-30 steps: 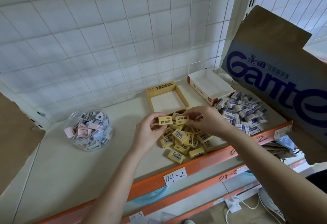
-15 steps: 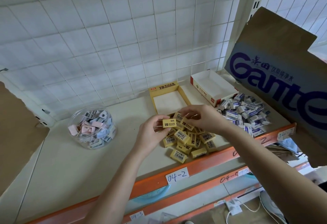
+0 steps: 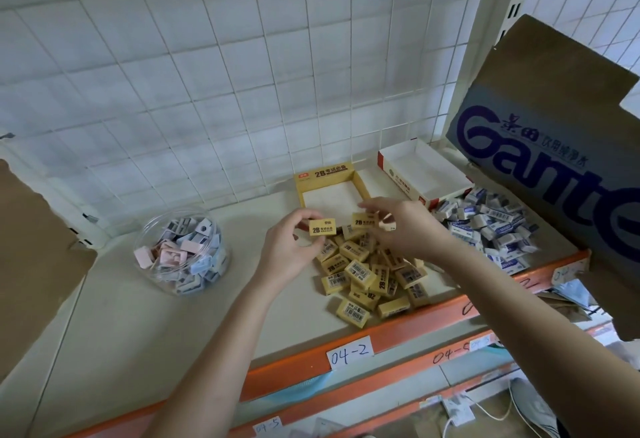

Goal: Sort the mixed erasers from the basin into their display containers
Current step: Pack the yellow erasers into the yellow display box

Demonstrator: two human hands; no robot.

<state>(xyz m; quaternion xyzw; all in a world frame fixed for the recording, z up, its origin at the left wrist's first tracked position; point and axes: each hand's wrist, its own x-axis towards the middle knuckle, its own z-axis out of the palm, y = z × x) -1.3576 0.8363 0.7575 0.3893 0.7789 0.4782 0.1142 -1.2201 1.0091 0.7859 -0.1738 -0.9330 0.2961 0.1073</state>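
My left hand pinches one yellow 2B eraser just in front of the yellow display box, which looks empty. Beside it my right hand holds a second yellow eraser above a pile of yellow erasers on the shelf. A heap of white and blue erasers lies to the right, in front of a red and white display box. Pink, blue and grey erasers fill a clear round jar at the left.
The shelf has an orange front rail with a label reading 04-2. A large cardboard carton with blue lettering overhangs the right end. A white wire grid forms the back wall. Brown cardboard stands at the left.
My right hand has lifted a yellow eraser off the pile and now holds it up beside the one in my left hand. Both hands have shifted slightly toward the yellow box.
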